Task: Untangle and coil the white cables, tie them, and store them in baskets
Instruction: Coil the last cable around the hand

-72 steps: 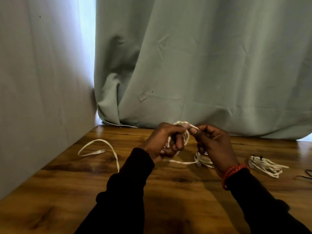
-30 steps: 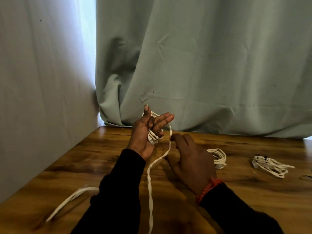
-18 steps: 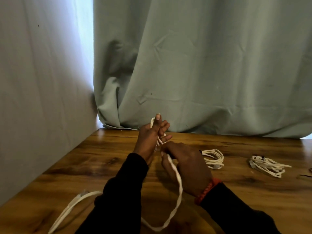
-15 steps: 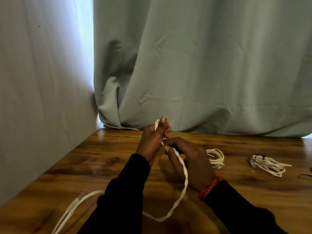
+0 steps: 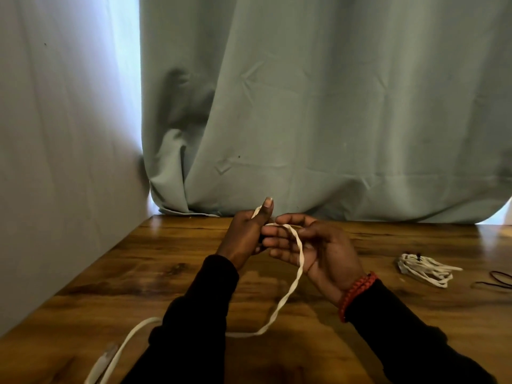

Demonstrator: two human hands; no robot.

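Trailing across the bench (image 5: 388, 322), a white cable (image 5: 293, 286) is pinched by the left hand (image 5: 243, 236). It is draped over the spread right hand (image 5: 313, 248).

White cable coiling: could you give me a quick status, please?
Left hand grips the white cable coil. Right hand open, cable draped across its palm. Tail trails over the table. Tied bundle lies clear, right.
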